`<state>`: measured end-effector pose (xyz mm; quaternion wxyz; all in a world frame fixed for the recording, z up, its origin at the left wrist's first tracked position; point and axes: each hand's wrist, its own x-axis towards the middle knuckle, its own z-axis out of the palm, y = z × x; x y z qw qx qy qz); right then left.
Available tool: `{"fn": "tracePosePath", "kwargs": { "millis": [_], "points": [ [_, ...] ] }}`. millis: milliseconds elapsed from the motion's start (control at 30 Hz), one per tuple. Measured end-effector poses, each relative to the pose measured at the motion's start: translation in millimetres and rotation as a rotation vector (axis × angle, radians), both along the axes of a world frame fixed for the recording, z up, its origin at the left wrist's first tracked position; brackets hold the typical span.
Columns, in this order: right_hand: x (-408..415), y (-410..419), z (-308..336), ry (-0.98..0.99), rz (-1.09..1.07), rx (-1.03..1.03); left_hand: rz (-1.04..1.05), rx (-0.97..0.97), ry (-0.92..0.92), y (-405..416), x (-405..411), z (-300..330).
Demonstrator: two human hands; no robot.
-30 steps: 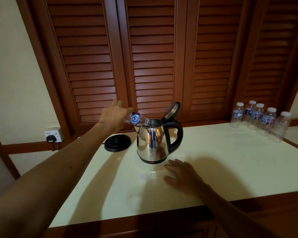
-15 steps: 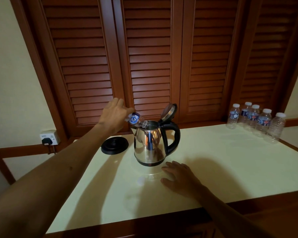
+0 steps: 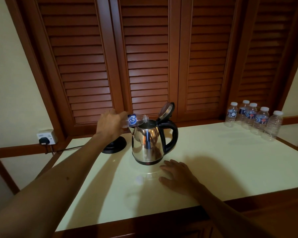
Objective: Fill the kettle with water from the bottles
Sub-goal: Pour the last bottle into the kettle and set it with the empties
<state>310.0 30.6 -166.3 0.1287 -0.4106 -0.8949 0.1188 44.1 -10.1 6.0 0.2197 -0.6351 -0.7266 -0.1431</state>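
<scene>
The base of the tipped bottle [image 3: 135, 120] is hidden inside the left hand [image 3: 110, 125]. Water inside the kettle [image 3: 148, 143] can't really be made out, and the bottle labels are too small to be read.

Cream countertop [image 3: 213, 169] edged in brown wood. At 12 o'clock, louvred wooden doors [image 3: 144, 57] span the rear wall. At 9 o'clock, a white wall socket [image 3: 47, 135] carries a black plug [image 3: 44, 140]; its cord [image 3: 67, 149] runs toward the round black kettle base [image 3: 116, 146] on the countertop.
</scene>
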Motion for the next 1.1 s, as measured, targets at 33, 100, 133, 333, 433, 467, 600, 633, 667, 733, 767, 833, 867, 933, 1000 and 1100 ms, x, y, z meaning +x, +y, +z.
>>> {"fn": "tracePosePath", "kwargs": {
  "millis": [33,100,133,333,433,467,600,633,667,733,767,833,867,933,1000,1100],
  "points": [
    [0.0,0.0,0.2,-0.004,0.0,0.001,-0.005,0.012,-0.081,-2.0,0.5,-5.9],
    [-0.1,-0.4,0.9,-0.01,0.004,0.008,-0.005,0.044,-0.287,-6.5,0.4,-19.6],
    [0.0,-0.6,1.2,-0.013,0.005,0.015,-0.003,0.062,-0.4,-8.9,-0.2,-27.8],
    [0.4,0.6,0.8,-0.019,0.01,0.021,-0.046,0.07,-0.983,-42.7,1.7,-85.9],
    [-0.6,1.1,-0.7,-0.052,0.014,0.051,-0.027,0.077,-1.123,-72.6,2.7,-115.6],
    [-0.9,0.6,-0.9,-0.072,0.017,0.074,-0.021,0.081,-1.162,-82.3,3.8,-123.4],
    [-2.7,-3.9,0.1,-0.142,0.027,0.101,-0.046,0.132,-1.27,-109.8,11.3,-141.7],
    [-3.0,-4.4,-0.4,-0.153,0.026,0.097,-0.06,0.143,-1.297,-114.8,12.4,-144.4],
    [-3.3,-4.8,-1.2,-0.166,0.023,0.103,-0.079,0.156,-1.322,-119.3,13.0,-147.0],
    [-4.3,-5.9,-2.0,-0.187,0.016,0.13,-0.101,0.185,-1.338,-126.8,13.3,-152.7],
    [-5.5,-8.3,-1.0,-0.192,0.004,0.144,-0.106,0.198,-1.332,-129.8,14.0,-154.5],
    [-11.1,-15.8,4.9,-0.189,-0.05,0.167,-0.118,0.213,-1.315,-132.7,16.7,-155.0],
    [-17.6,-21.1,7.9,-0.169,-0.065,0.169,-0.123,0.213,-1.308,-133.0,17.3,-155.0],
    [-37.3,-34.5,11.9,-0.077,-0.025,0.157,-0.129,0.213,-1.307,-131.9,16.4,-155.8],
    [-61.4,-46.6,11.0,0.005,0.06,0.167,-0.126,0.215,-1.322,-130.6,13.2,-158.5],
    [-83.8,-59.0,16.1,-0.025,0.138,0.261,-0.12,0.216,-1.344,-130.2,10.5,-161.5]
  ]
}}
